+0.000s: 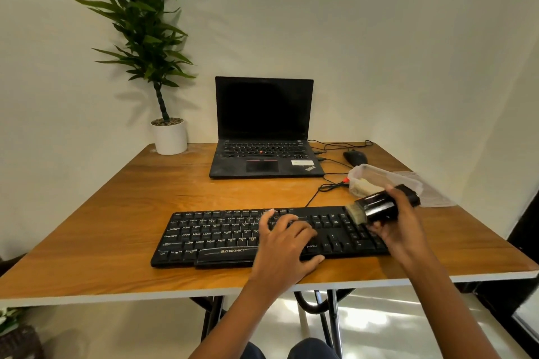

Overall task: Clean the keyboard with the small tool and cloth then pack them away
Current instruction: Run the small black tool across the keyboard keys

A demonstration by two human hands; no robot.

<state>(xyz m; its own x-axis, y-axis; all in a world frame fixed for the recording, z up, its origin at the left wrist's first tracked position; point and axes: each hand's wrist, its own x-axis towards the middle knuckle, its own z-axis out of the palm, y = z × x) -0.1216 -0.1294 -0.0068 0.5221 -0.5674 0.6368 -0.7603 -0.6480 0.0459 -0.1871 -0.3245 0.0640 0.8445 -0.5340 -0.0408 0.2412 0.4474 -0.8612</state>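
Black keyboard (pixel 221 234) is seen lying flat at lower ctr of frame, near the front edge of the wooden tabletop (pixel 116 207). Left hand (pixel 287 245) is laid on its keys, right of ctr: fingers (pixel 267 220) are spread & fairly straight, pressed onto the keycaps, nothing gripped. Right hand (pixel 401 226) is held over the keyboard's right end, at ctr-right of frame. Its fingers (pixel 393 192) are curled round the small tool (pixel 379 205), a glossy black body, w/ thumb tucked underneath. The tool is tilted, w/ pale bristles (pixel 356 213) pointed down-left at the top right corner of the keys; actual contact can't be told for sure.

Just above the tool in frame, a clear plastic container (pixel 376 173) is seen open on the tabletop, w/ what looks like a pale yellowish cloth (pixel 361 185) bundled inside. A clear lid (pixel 434 197) is laid flat to the right of it.

Further up, at ctr of frame, an open laptop (pixel 262 125) w/ dark screen is placed. A black mouse (pixel 355 157) is parked to its right, & cables (pixel 326 186) are trailed between them & the keyboard. At upper left, a tall green plant in a white pot (pixel 170 138) is stood at the tabletop's corner.
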